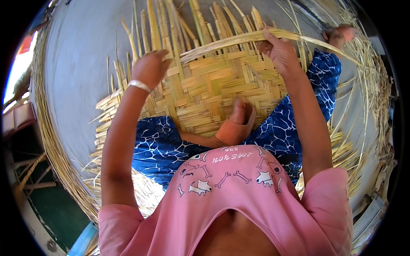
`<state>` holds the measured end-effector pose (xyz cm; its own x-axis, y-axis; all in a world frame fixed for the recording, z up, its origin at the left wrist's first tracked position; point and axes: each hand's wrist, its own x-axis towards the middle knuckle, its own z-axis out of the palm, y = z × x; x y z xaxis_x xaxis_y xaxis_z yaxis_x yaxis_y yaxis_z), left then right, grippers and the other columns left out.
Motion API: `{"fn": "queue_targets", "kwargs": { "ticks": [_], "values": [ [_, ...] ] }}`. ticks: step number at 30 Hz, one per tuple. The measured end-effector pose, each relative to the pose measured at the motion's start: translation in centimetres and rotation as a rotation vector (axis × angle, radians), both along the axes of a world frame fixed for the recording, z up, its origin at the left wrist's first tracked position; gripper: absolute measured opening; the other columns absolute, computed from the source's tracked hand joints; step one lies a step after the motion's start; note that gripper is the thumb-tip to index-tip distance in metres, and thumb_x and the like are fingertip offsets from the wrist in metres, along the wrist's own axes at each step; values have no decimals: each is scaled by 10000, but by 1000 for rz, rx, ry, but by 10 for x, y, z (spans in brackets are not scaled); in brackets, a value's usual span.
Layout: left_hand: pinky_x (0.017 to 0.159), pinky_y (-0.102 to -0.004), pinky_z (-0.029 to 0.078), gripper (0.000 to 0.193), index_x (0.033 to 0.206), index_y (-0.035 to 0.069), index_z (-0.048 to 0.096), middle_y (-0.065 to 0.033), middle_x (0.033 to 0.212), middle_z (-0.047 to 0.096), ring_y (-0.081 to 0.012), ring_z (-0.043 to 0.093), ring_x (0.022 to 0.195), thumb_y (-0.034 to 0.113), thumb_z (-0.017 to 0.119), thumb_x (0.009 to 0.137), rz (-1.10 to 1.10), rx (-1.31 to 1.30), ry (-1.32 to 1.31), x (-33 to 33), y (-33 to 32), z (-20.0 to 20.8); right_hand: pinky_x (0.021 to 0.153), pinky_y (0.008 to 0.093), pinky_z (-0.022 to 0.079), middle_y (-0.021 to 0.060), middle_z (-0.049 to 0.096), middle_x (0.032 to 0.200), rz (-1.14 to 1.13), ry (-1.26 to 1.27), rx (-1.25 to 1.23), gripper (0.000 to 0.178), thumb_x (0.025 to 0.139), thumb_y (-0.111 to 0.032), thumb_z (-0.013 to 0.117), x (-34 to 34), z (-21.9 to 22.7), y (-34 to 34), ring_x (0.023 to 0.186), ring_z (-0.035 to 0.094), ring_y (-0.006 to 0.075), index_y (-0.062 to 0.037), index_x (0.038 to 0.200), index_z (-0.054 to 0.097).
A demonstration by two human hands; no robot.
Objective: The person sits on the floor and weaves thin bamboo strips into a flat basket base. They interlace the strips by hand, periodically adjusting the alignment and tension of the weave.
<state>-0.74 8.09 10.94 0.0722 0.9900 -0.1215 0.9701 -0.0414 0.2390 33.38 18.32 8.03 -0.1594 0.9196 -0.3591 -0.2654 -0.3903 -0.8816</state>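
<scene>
two hands [213, 59], one strip [239, 39], one woven mat [209, 94]

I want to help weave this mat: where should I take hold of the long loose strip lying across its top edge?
Probably the bare middle of the long strip, pinched from above. It lies flat across the woven mat, and the right hand already grips its right part, while the left hand rests on the mat near its left end.

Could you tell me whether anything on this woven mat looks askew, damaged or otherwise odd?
Nothing looks damaged. The woven mat is unfinished: loose strip ends stick out unevenly beyond its far edge. One long strip arches across the top, pinched by the right hand, while the left hand presses the weave.
</scene>
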Motion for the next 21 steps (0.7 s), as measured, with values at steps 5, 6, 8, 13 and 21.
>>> {"fn": "queue_targets", "kwargs": {
  "ticks": [5, 6, 8, 13, 21],
  "values": [
    [822, -408, 475, 336, 1121, 57, 616, -160, 1047, 641, -348, 603, 950, 283, 559, 878, -174, 33, -188, 103, 73, -15, 730, 320, 550, 72, 636, 903, -131, 221, -222, 188, 845, -145, 678, 44, -42, 14, 797, 617, 183, -30, 976, 606],
    [821, -404, 475, 339, 1121, 55, 616, -162, 1044, 643, -348, 605, 945, 285, 555, 880, -211, 11, -206, 123, 86, -21, 720, 325, 557, 75, 634, 890, -159, 235, -224, 182, 839, -138, 684, 51, -44, 14, 776, 614, 186, -29, 962, 606],
    [815, -397, 476, 340, 1111, 47, 621, -166, 1032, 649, -342, 611, 932, 290, 545, 885, -259, -54, -258, 156, 108, -28, 725, 306, 553, 62, 629, 895, -203, 218, -206, 179, 851, -142, 670, 59, -34, 11, 775, 612, 166, -35, 971, 592],
    [768, -348, 481, 367, 1020, 15, 653, -156, 920, 668, -251, 632, 837, 341, 585, 864, -277, -256, -489, 216, 143, -30, 723, 272, 547, 43, 631, 908, -211, 188, -153, 173, 878, -165, 640, 85, -22, 7, 774, 611, 133, -44, 989, 585],
    [698, -267, 493, 307, 1028, 12, 602, -72, 888, 681, -131, 637, 768, 293, 561, 911, -192, -694, -1011, 240, 137, 16, 671, 245, 549, 22, 639, 867, -84, 259, -60, 153, 878, -169, 635, 97, 20, -14, 736, 630, 113, -52, 973, 608]
  ]
}}
